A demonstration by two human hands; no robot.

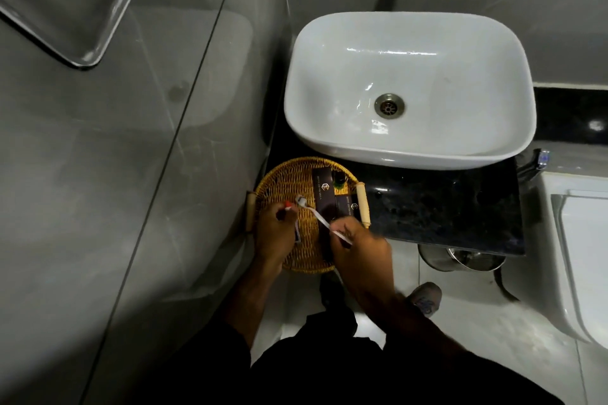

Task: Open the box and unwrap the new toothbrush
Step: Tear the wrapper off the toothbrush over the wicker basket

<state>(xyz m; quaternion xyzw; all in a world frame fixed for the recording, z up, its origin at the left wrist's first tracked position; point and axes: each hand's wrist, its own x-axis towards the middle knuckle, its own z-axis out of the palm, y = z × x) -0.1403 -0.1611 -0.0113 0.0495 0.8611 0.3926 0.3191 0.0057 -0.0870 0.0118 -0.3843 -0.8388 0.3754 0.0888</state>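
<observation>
A white toothbrush [314, 212] points up and left over a round wicker tray [289, 181], its head near the tray's middle. My right hand [358, 250] grips the handle end. My left hand [274, 232] holds a small tube with a red cap [288, 204], and a thin white strip hangs below its fingers. Two dark boxes with a logo [324, 187] [348, 205] lie on the tray's right half. I cannot tell which one held the brush.
A small dark green bottle [340, 179] stands on the tray beside the boxes. A white basin [411, 89] sits on the black counter [444, 207]. A glass partition is at left, a toilet [579, 256] at right, a steel bin [460, 260] under the counter.
</observation>
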